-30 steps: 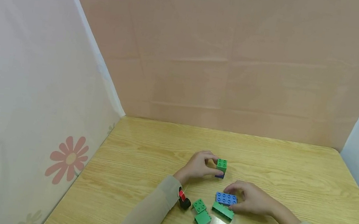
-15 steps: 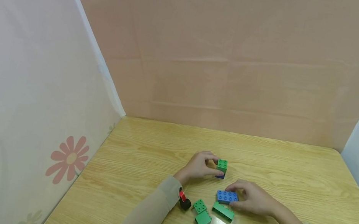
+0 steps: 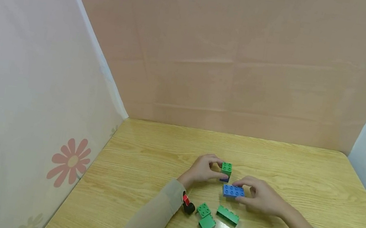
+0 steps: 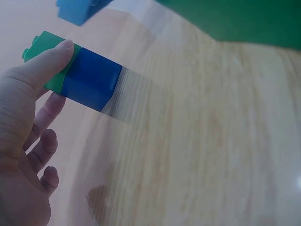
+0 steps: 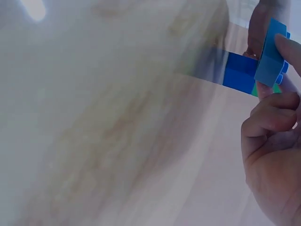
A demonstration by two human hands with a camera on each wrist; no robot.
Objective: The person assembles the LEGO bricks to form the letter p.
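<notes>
The blue eight-stud brick (image 3: 232, 192) is pinched by the right hand (image 3: 262, 197), studs up, long axis left-to-right; an upright green-on-blue brick stack (image 3: 226, 169) is gripped by the left hand (image 3: 201, 169).

Wood tbl (image 3: 289, 165), tan backdrop (image 3: 234, 58) bhd, L wht sheet (image 3: 36, 49) w/ red flwr (image 3: 72, 161)

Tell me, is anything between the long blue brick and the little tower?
Yes: the left thumb crosses the near side of the tower and a right finger grips the far side of the blue brick. No other brick is between.
</notes>
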